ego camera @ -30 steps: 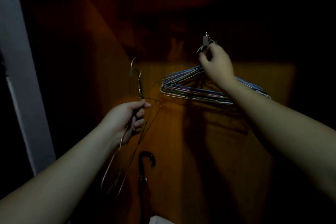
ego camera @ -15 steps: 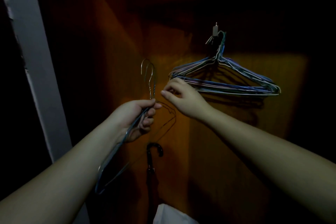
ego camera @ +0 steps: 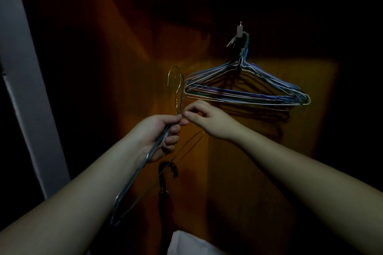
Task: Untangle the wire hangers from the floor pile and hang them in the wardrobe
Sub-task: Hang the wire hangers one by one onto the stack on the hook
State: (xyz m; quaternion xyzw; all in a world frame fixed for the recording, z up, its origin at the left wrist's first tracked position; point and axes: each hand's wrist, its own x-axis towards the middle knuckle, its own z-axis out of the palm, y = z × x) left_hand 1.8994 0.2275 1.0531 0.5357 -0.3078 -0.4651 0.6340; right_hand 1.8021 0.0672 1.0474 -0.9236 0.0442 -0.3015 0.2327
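The right hand (ego camera: 209, 119) has come in from half a second ago and now meets the left hand (ego camera: 159, 137) at the necks of the held hangers (ego camera: 178, 97); a second ago it was up at the wall hook (ego camera: 239, 30).

The left hand grips a small bunch of wire hangers, fingers and thumb curled round the wires just below the twisted necks. Above the grip two hooks stand nearly upright, side by side. Below the grip the wire frames run down and to the left along the forearm, ending in a rounded shoulder corner low in the view.

The right hand's thumb and forefinger are curled in a pinch right beside the left thumb, at the base of the necks. They seem to close on a wire there, though the dim light does not let me say which one.

Up and to the right of the grip, well apart from it, a thick stack of hung hangers (ego camera: 248, 93) dangles from the wall hook against the orange wardrobe panel (ego camera: 259, 151).

Directly below the grip, a dark curved umbrella handle (ego camera: 169, 168) stands near the panel, and something pale (ego camera: 186, 244) shows at the bottom edge. A grey door frame (ego camera: 27, 89) runs far to the left.
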